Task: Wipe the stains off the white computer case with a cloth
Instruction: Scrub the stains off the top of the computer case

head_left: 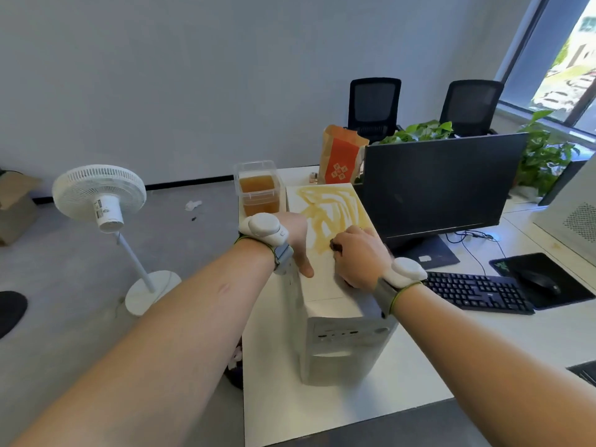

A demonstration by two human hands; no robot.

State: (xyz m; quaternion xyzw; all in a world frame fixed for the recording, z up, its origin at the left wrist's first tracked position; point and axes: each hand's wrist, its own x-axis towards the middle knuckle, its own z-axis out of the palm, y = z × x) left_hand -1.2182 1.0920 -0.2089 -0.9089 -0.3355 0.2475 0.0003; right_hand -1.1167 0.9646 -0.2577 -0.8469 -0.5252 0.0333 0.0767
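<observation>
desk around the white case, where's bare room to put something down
Bare desk lies in front of the white computer case, and to its right, nearer than the keyboard. Behind the case it is crowded: tub of amber liquid, paper bag, monitor.

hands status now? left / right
Left hand: open, resting flat on the white computer case.
Right hand: curled, gripping a small dark thing against the stained top; likely the cloth.
</observation>
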